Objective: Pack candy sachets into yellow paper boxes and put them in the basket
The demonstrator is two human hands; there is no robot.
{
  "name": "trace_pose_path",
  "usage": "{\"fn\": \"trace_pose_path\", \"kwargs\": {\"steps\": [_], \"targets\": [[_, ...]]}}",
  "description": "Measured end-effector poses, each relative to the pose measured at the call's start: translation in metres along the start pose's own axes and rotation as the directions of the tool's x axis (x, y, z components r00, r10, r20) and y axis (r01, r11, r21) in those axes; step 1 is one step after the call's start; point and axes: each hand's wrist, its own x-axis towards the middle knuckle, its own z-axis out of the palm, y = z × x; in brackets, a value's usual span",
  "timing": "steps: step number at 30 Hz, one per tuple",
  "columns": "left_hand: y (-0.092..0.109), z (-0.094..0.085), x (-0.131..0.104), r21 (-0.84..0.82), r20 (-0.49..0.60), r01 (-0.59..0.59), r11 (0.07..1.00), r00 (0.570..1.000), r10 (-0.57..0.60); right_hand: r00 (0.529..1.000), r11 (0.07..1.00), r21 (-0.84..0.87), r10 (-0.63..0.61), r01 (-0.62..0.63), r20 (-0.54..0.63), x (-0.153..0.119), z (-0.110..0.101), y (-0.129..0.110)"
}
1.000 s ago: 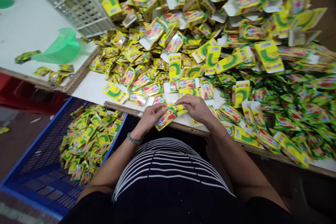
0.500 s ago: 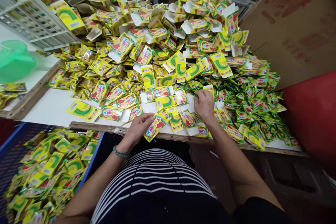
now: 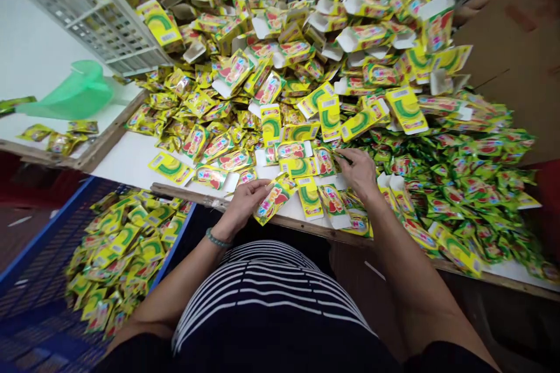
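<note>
My left hand [image 3: 248,201], with a beaded bracelet on the wrist, pinches a small yellow printed box [image 3: 275,198] near the table's front edge. To its right, my right hand [image 3: 361,173] is held palm down with fingers curled together. A bit of a dark green sachet [image 3: 343,155] shows at its fingertips. Between the hands lie more flat yellow boxes, among them one with a green curved band [image 3: 310,197] and one with a white open flap [image 3: 334,205]. A heap of green sachets [image 3: 455,186] spreads right of my right hand.
Open-ended boxes [image 3: 367,38] pile up at the back, with yellow sachets [image 3: 184,105] left of them. A white basket [image 3: 118,29] leans at back left near a green scoop [image 3: 74,93]. Below left stands a blue crate [image 3: 48,239] holding filled-looking boxes. Cardboard [image 3: 516,58] borders the right.
The view has swung left, so everything appears farther right and more of the green scoop and blue crate shows. My right hand has drawn slightly left, a green sachet now visible at its fingertips.
</note>
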Motion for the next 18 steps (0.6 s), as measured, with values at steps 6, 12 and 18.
{"fn": "trace_pose_path", "kwargs": {"steps": [6, 12, 18], "targets": [[-0.008, -0.005, 0.0, 0.001, 0.023, -0.042, 0.999, 0.999, 0.042, 0.997, 0.996, 0.085, -0.013, 0.006, 0.078, -0.034, 0.012, -0.036], [-0.013, -0.018, -0.002, 0.258, 0.025, -0.154, 0.954, 0.988, 0.153, 0.978, 0.884, 0.421, 0.166, -0.205, 0.129, -0.043, -0.001, -0.102], [-0.012, -0.019, -0.008, 0.199, 0.09, -0.186, 0.962, 0.981, 0.171, 0.874, 0.723, 0.585, 0.054, -0.368, 0.483, -0.046, 0.012, -0.126]]}}
